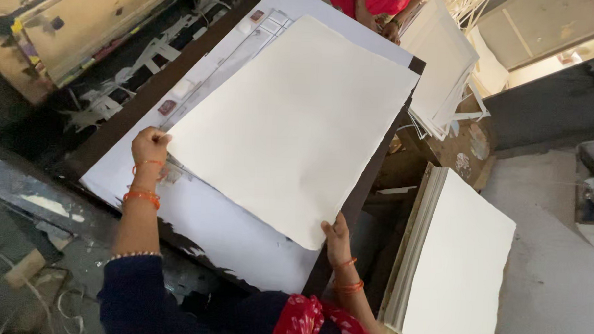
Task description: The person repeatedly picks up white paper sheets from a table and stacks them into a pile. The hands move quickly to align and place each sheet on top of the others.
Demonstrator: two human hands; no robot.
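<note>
Honestly the big sheet of paper (292,127) looks like the thing most likely to go wrong; it's wide, floppy and deckle-edged, pinched only at 2 near corners, so I'd guess the unsupported middle could sag and crease, or a corner could tear if either hand tugs harder. It hangs tilted over the white board (228,240) on the dark table (134,112), with the stack of sheets (461,271) off to the right; the left hand (149,147) is closed tight on its left corner and the right hand (337,239) has fingers curled around its bottom corner, so the sheet spreads up and away from both grips.
</note>
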